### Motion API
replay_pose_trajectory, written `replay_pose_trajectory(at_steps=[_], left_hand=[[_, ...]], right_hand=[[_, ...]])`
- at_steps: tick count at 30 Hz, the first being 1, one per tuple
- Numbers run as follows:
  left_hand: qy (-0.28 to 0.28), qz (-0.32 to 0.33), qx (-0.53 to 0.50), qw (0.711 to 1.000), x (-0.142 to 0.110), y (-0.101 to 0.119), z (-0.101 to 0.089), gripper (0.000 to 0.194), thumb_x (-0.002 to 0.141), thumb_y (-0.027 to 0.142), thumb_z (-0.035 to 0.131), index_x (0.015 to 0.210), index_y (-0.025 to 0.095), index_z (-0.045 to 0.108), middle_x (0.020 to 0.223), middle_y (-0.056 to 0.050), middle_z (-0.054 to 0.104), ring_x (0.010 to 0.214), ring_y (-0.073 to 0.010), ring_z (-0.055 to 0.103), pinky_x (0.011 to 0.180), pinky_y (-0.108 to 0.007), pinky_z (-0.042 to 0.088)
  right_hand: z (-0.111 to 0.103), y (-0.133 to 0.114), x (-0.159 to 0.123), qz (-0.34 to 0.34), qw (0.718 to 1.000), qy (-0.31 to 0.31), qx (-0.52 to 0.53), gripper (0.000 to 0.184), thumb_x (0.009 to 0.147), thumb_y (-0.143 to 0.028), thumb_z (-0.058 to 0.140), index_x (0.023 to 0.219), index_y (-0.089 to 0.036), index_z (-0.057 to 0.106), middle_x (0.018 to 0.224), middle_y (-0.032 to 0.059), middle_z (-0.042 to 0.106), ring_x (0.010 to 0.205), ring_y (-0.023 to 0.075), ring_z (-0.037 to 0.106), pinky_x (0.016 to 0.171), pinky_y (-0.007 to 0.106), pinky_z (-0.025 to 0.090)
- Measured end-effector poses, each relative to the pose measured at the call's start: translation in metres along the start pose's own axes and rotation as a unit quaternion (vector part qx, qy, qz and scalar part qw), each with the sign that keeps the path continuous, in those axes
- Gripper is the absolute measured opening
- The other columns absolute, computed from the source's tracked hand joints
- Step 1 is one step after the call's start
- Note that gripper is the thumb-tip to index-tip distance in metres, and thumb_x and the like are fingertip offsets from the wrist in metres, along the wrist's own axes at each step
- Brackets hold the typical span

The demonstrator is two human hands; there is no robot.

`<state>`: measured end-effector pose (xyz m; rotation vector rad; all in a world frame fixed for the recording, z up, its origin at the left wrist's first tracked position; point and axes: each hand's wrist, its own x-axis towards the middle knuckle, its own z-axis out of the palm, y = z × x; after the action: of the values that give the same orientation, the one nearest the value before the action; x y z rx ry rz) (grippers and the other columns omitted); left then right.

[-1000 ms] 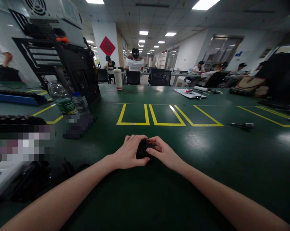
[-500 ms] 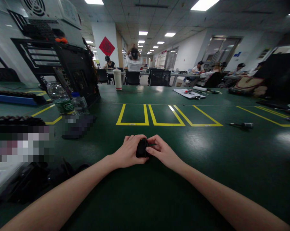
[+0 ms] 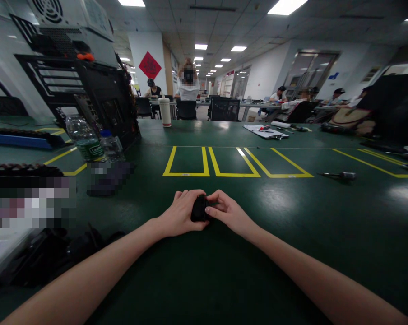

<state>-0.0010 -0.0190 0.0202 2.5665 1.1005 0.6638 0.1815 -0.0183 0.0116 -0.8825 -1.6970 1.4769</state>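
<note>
A small dark black object is between my two hands, low over the green table; its kind does not show. My left hand wraps round its left side, fingers along the far edge and thumb along the near edge. On the opposite side, my right hand has thumb and fingers closed in a pinch at the object's right edge. The fingers cover much of the object, so its right end and underside are hidden.
Yellow tape outlines mark the green table ahead. A screwdriver lies to the right, and a clipboard farther back. Left are bottles, a black computer case and dark items. A white cup stands ahead.
</note>
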Motion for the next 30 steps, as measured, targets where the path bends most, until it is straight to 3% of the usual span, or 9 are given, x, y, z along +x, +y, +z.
replay_pose_trajectory(at_steps=[4, 10, 15, 21, 26, 30], left_hand=[[0.000, 0.000, 0.003, 1.000, 0.0009, -0.0011, 0.0009, 0.057, 0.067, 0.039, 0.059, 0.113, 0.021, 0.031, 0.103, -0.005, 0.047, 0.090, -0.0216, 0.046, 0.080, -0.036, 0.030], [0.010, 0.002, 0.010, 1.000, 0.0011, -0.0039, 0.0042, 0.057, 0.065, 0.037, 0.060, 0.112, 0.020, 0.032, 0.101, -0.005, 0.048, 0.088, -0.0216, 0.046, 0.079, -0.035, 0.030], [0.005, 0.002, 0.007, 1.000, 0.0009, -0.0025, 0.0025, 0.058, 0.066, 0.038, 0.060, 0.113, 0.021, 0.031, 0.101, -0.005, 0.048, 0.088, -0.0215, 0.046, 0.079, -0.035, 0.030], [0.006, -0.001, 0.004, 1.000, 0.0009, -0.0032, 0.0031, 0.059, 0.066, 0.039, 0.060, 0.114, 0.021, 0.031, 0.102, -0.005, 0.047, 0.089, -0.0216, 0.046, 0.080, -0.035, 0.030], [0.007, -0.001, 0.000, 1.000, 0.0008, -0.0038, 0.0040, 0.056, 0.066, 0.038, 0.060, 0.112, 0.021, 0.032, 0.101, -0.005, 0.048, 0.088, -0.0213, 0.046, 0.079, -0.035, 0.030], [0.004, -0.001, 0.000, 1.000, 0.0006, -0.0036, 0.0029, 0.058, 0.066, 0.039, 0.060, 0.113, 0.021, 0.032, 0.102, -0.005, 0.048, 0.089, -0.0215, 0.046, 0.080, -0.035, 0.030]], right_hand=[[-0.0001, 0.0014, 0.0002, 0.022, 1.000, 0.005, -0.018, 0.023, 0.076, -0.025, 0.053, 0.096, -0.020, 0.045, 0.101, 0.0032, 0.050, 0.094, 0.0164, 0.053, 0.082, 0.036, 0.044], [-0.0003, 0.0016, -0.0012, -0.010, 1.000, -0.021, 0.006, 0.030, 0.070, -0.019, 0.060, 0.094, -0.021, 0.043, 0.100, 0.0013, 0.048, 0.095, 0.0157, 0.053, 0.082, 0.033, 0.044], [-0.0007, 0.0039, 0.0006, -0.006, 1.000, -0.001, -0.007, 0.018, 0.076, -0.027, 0.053, 0.091, -0.021, 0.046, 0.095, 0.0011, 0.050, 0.090, 0.0153, 0.053, 0.079, 0.033, 0.045], [-0.0008, 0.0003, 0.0003, 0.030, 0.999, 0.002, -0.031, 0.023, 0.076, -0.028, 0.053, 0.096, -0.020, 0.045, 0.099, 0.0035, 0.050, 0.092, 0.0174, 0.053, 0.080, 0.037, 0.045], [0.0003, -0.0045, -0.0029, 0.006, 1.000, -0.023, -0.006, 0.031, 0.069, -0.020, 0.061, 0.094, -0.021, 0.043, 0.102, 0.0017, 0.049, 0.096, 0.0169, 0.052, 0.083, 0.035, 0.044], [0.0002, 0.0002, -0.0014, -0.004, 1.000, -0.007, -0.005, 0.020, 0.074, -0.023, 0.055, 0.091, -0.021, 0.045, 0.097, 0.0012, 0.050, 0.092, 0.0158, 0.054, 0.080, 0.034, 0.046]])
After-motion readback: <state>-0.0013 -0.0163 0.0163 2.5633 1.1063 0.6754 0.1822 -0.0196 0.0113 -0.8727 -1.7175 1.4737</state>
